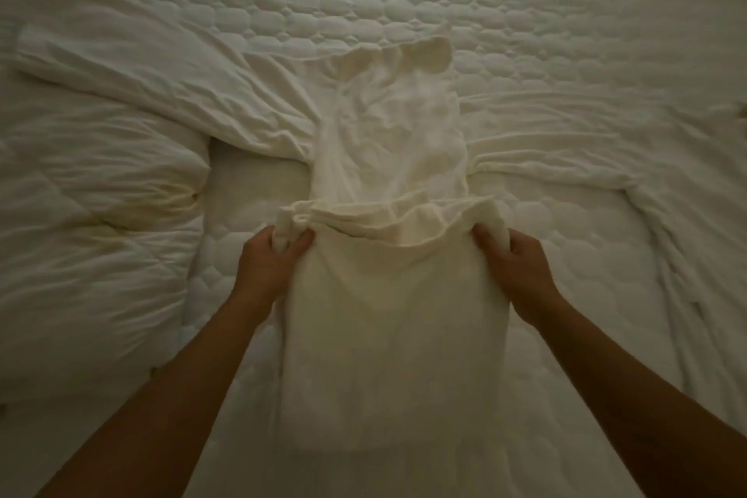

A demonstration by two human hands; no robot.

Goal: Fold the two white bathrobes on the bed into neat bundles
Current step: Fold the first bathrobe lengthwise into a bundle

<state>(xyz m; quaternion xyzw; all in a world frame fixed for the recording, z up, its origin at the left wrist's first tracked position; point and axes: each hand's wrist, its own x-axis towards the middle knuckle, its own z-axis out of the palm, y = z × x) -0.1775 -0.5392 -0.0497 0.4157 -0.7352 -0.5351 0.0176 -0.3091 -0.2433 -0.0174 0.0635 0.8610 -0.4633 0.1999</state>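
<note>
Both hands grip one white bathrobe (388, 295) at the centre of the frame. In the head view, the left hand (271, 259) pinches a bunched wad of layered cloth at the left end of the folded edge, thumb and fingers closed around it. The right hand (513, 259) clasps the right end of that same edge, fingers wrapped over the fabric. Between the two hands the folded edge sags in a shallow curve, and the doubled cloth hangs toward the lower middle of the frame over the bed (525, 12). Beyond the fold, the rest of this bathrobe lies flat on the quilted mattress, running toward the upper centre, with its sleeves spread out to left and right. A rumpled white duvet (81, 214) fills the left side of the frame.
</note>
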